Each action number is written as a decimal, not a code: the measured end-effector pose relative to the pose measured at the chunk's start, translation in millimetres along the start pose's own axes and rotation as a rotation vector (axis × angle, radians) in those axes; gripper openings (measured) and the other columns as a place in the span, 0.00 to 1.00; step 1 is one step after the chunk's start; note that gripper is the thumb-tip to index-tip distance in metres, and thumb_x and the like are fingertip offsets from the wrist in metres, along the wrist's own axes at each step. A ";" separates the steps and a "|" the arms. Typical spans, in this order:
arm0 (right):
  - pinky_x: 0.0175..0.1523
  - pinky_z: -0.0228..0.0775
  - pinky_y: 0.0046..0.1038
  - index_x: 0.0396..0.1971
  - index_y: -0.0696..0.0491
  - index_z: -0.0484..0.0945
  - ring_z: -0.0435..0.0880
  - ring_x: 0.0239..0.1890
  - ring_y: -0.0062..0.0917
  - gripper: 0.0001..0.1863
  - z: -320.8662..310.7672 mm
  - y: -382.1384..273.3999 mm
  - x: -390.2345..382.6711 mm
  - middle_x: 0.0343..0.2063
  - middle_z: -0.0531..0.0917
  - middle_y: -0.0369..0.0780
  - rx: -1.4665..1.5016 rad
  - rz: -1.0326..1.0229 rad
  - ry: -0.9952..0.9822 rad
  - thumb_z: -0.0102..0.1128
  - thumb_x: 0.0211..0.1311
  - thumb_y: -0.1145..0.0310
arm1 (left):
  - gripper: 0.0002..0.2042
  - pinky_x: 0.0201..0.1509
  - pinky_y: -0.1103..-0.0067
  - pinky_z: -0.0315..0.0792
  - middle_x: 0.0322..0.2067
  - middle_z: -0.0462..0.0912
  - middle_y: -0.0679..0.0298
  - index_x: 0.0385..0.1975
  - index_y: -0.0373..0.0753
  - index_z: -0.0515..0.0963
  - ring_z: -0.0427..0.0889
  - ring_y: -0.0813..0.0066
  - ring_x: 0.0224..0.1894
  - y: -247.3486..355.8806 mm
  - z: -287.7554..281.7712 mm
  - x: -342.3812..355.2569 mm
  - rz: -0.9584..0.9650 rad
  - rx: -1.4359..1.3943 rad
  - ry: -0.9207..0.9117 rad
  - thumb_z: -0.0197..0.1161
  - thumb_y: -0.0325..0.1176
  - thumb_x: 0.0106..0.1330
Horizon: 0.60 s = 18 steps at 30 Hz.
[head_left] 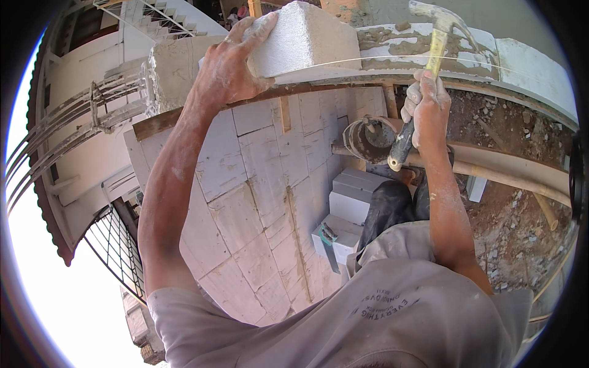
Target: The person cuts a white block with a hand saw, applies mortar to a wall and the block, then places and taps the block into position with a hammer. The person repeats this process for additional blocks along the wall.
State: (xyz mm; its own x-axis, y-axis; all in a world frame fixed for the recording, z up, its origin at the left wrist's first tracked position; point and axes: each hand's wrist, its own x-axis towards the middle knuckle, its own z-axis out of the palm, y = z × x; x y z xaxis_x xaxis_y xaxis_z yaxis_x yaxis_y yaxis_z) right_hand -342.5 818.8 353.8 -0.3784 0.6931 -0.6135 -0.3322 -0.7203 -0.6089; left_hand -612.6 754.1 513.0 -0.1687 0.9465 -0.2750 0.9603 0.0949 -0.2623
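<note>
At the top of the head view my left hand [242,64] grips the left end of a white block [304,43] sitting on top of the wall, fingers over its upper edge. My right hand [426,104] is closed round the black-and-yellow handle of a claw hammer [440,26], its head raised above patchy grey mortar [417,46] on the wall top, right of the block. A thin string [466,60] runs across the block's lower front and the mortar. A pale block [531,70] continues the wall to the right, and a rough concrete piece [175,73] stands to the left.
Below are the block wall face [257,208], a bucket [371,138] by wooden beams [491,159], and stacked white blocks [356,190] with a teal-handled tool [331,245] beside my legs. Rebar [92,104] sticks out left; rubble ground [503,239] lies right. A white staircase [159,18] stands behind.
</note>
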 end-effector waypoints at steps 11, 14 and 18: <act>0.15 0.56 0.21 0.32 0.52 0.67 0.58 0.11 0.11 0.14 6.2 9.7 -4.5 0.14 0.62 0.27 -0.133 0.117 -0.179 0.47 0.75 0.58 | 0.50 0.58 0.62 0.79 0.63 0.68 0.55 0.68 0.57 0.63 0.80 0.52 0.54 -0.1 -0.2 -0.7 -0.008 -0.043 -0.009 0.79 0.36 0.38; 0.15 0.58 0.21 0.33 0.52 0.69 0.60 0.11 0.13 0.13 18.8 33.4 -0.5 0.15 0.65 0.28 0.297 -0.085 0.080 0.48 0.75 0.58 | 0.50 0.58 0.62 0.79 0.63 0.68 0.55 0.68 0.56 0.63 0.80 0.52 0.54 -0.3 -0.8 3.6 0.016 -0.030 -0.009 0.79 0.36 0.38; 0.15 0.58 0.21 0.33 0.53 0.68 0.60 0.11 0.13 0.15 26.5 65.9 -9.0 0.14 0.64 0.28 -0.445 0.063 -0.223 0.48 0.74 0.56 | 0.50 0.57 0.63 0.79 0.63 0.68 0.55 0.69 0.56 0.62 0.80 0.52 0.54 2.6 -0.6 4.4 0.020 -0.028 -0.001 0.79 0.35 0.39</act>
State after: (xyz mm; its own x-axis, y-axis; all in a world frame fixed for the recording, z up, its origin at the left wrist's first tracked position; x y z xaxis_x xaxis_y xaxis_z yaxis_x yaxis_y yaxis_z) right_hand -383.8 764.3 332.6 -0.5775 0.5908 -0.5634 0.0800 -0.6459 -0.7592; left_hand -610.7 758.7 511.7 -0.1497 0.9481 -0.2806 0.9694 0.0849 -0.2304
